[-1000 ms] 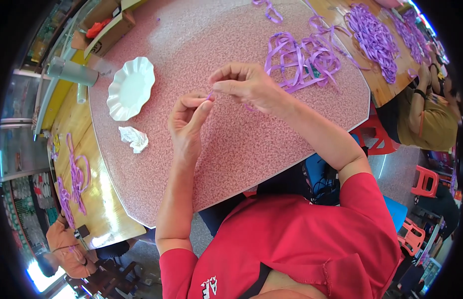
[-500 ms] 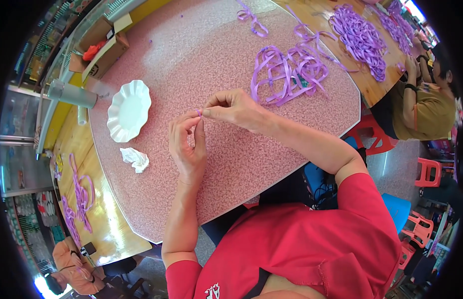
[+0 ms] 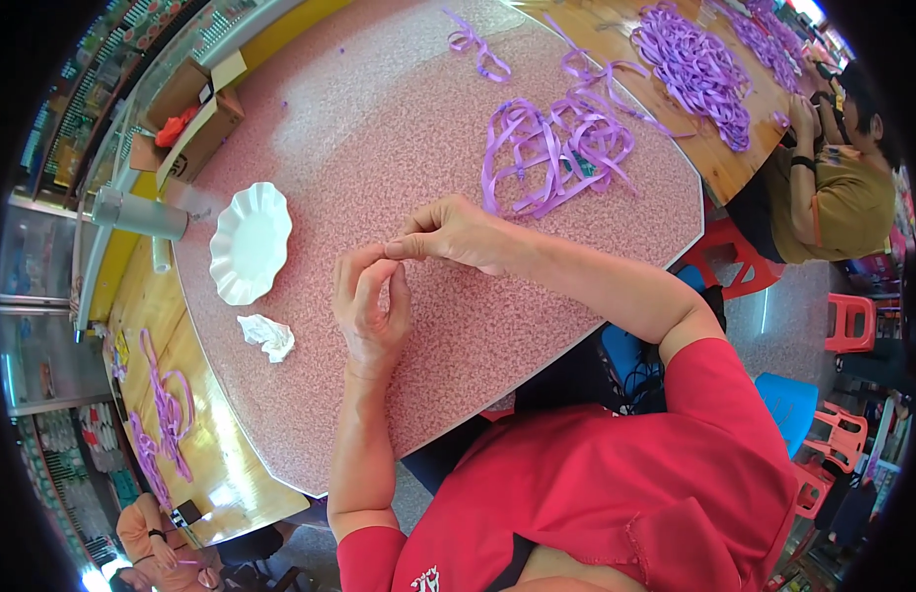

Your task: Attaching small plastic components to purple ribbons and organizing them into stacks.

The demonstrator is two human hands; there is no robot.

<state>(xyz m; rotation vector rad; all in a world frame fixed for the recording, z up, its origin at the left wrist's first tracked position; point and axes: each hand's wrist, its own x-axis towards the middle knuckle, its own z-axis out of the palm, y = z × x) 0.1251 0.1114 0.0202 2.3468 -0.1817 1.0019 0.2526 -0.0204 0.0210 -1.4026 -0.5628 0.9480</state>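
Something tiny, too small to identify, is being pinched between the fingertips of the left hand [image 3: 371, 301] and the right hand [image 3: 456, 233], which are meeting just above the pink speckled table [image 3: 379, 128]. Both hands are curling closed around it. With so slight a grip, it could be slipping free and vanishing against the speckles, well apart from the purple ribbon pile [image 3: 554, 150].

Tabletop [image 3: 399, 128]: pink, finely speckled. Ribbon loops [image 3: 554, 148]: purple. Scalloped plate [image 3: 249, 242]: white. Crumpled tissue [image 3: 267, 336]: white. Person's shirt [image 3: 625, 493]: red.
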